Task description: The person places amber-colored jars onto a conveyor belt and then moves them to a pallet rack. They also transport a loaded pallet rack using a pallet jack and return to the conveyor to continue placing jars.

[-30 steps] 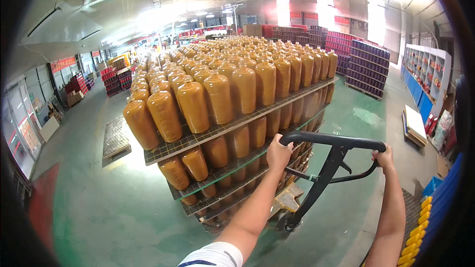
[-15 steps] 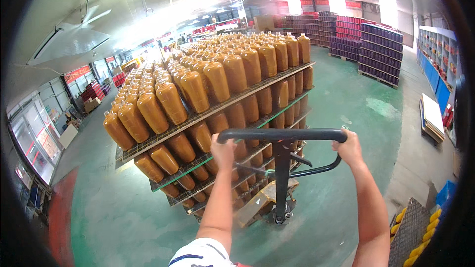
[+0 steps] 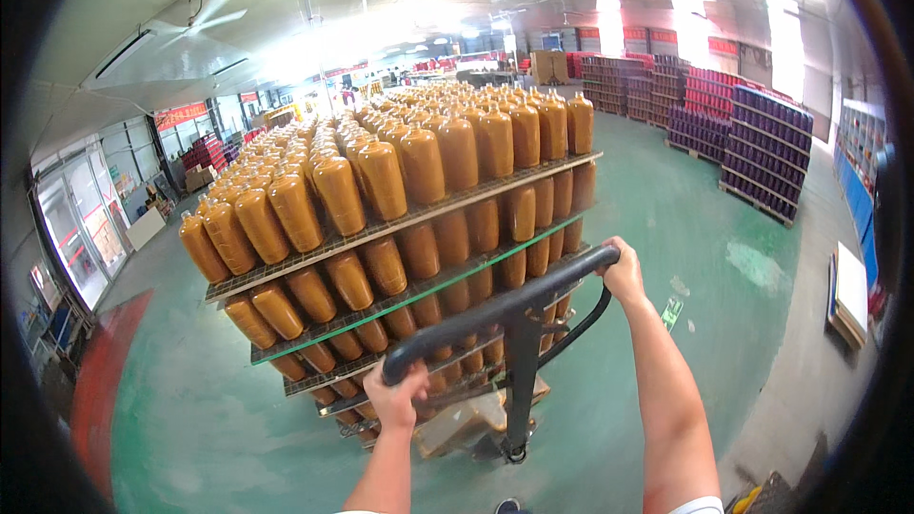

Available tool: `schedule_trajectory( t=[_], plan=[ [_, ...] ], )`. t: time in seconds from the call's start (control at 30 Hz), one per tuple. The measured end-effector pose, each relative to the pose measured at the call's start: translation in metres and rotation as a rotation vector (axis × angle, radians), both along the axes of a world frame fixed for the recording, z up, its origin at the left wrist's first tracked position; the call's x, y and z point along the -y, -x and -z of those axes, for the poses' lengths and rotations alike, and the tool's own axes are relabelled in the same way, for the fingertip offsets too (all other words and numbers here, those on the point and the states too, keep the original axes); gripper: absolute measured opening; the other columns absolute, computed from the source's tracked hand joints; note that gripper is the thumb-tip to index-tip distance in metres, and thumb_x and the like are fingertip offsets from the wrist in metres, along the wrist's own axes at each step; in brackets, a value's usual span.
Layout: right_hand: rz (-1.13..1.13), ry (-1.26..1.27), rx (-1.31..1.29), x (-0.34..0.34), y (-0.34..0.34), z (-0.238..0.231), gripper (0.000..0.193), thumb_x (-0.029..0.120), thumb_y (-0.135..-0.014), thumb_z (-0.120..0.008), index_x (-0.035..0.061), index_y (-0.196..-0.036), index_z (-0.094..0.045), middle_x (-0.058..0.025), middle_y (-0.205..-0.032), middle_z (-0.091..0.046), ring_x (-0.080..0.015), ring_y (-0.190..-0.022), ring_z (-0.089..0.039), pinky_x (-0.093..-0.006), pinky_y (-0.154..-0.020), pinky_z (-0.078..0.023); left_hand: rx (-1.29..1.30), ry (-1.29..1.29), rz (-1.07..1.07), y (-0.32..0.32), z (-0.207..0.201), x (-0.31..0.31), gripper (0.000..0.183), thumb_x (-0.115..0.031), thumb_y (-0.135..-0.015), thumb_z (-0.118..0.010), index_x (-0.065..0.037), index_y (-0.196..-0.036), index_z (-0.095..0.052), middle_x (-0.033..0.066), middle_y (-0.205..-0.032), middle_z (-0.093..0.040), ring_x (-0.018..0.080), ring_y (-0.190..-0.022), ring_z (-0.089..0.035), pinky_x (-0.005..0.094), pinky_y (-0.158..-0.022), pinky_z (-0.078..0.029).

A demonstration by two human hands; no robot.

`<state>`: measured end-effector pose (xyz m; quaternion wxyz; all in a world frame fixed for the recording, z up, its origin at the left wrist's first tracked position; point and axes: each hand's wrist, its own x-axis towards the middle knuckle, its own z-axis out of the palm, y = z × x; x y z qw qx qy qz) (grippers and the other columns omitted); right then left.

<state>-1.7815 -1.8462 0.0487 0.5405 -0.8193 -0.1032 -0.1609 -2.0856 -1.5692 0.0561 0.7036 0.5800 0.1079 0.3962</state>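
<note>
Swung askew since the earlier frame, the black handle (image 3: 505, 306) now has its left end lower and nearer the body. It stands before the near edge of the top board (image 3: 409, 224), where brown bottles (image 3: 339, 197) crowd close to the rim. Steering smoothly, without jerks, should best keep them upright. Left hand (image 3: 395, 400) curls its fingers around the low end; right hand (image 3: 624, 272) grips the far end, forearm outstretched.

Black handlebar (image 3: 503, 306) now aslant instead of near level, its left end and left hand (image 3: 392, 398) lower
</note>
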Motion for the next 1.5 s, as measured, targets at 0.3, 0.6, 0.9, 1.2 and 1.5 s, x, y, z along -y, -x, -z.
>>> schedule_trajectory(
  t=[0.3, 0.6, 0.9, 1.2, 1.5],
  plan=[
    [-0.425, -0.146, 0.005, 0.009, -0.048, -0.005, 0.027, -0.015, -0.071, -0.06, 0.0063, -0.088, -0.063, 0.0009, -0.077, -0.059, -0.0088, -0.074, -0.054, -0.0286, -0.064, -0.047, -0.038, 0.004, -0.159, -0.009, 0.017, 0.039, 0.016, 0.004, -0.076, -0.072, 0.005, -0.09, -0.064, 0.0082, -0.066, -0.061, 0.0126, -0.048, -0.056, 0.0242, -0.042, -0.043],
    [-0.415, -0.07, 0.093, 0.027, -0.027, -0.024, 0.029, -0.002, -0.07, -0.071, 0.0052, -0.096, -0.063, -0.0148, -0.086, -0.069, -0.0292, -0.084, -0.068, -0.0373, -0.076, -0.052, 0.019, -0.272, -0.66, -0.045, 0.036, 0.032, 0.003, -0.001, -0.084, -0.058, -0.002, -0.086, -0.057, 0.0029, -0.062, -0.053, 0.0085, -0.046, -0.048, 0.0226, -0.041, -0.036],
    [-0.6, -0.184, 0.12, 0.056, 0.001, -0.018, 0.046, 0.033, -0.072, -0.087, 0.0067, -0.1, -0.062, -0.0136, -0.084, -0.069, -0.0287, -0.079, -0.068, -0.0381, -0.073, -0.053, 0.024, -0.321, -0.782, -0.066, 0.036, -0.015, 0.023, -0.014, -0.091, -0.067, -0.003, -0.076, -0.054, 0.0025, -0.058, -0.052, 0.0084, -0.043, -0.044, 0.024, -0.041, -0.033],
    [-0.61, -0.226, 0.062, 0.076, -0.022, -0.017, 0.032, 0.019, -0.073, -0.08, 0.0083, -0.096, -0.061, -0.0156, -0.083, -0.067, -0.0337, -0.081, -0.066, -0.0409, -0.072, -0.049, -0.022, -0.203, -0.578, -0.058, 0.023, 0.031, 0.032, -0.023, -0.093, -0.067, -0.011, -0.071, -0.048, -0.0005, -0.053, -0.042, 0.0103, -0.045, -0.038, 0.0268, -0.044, -0.028],
    [-0.71, -0.28, 0.084, 0.106, -0.049, -0.003, 0.025, 0.014, -0.074, -0.076, 0.0072, -0.092, -0.061, -0.0177, -0.082, -0.066, -0.0395, -0.082, -0.064, -0.044, -0.07, -0.049, -0.061, -0.15, -0.711, -0.04, 0.02, 0.131, 0.027, -0.013, -0.093, -0.062, -0.006, -0.069, -0.05, 0.002, -0.054, -0.041, 0.0124, -0.047, -0.038, 0.0294, -0.048, -0.033]
  ],
)
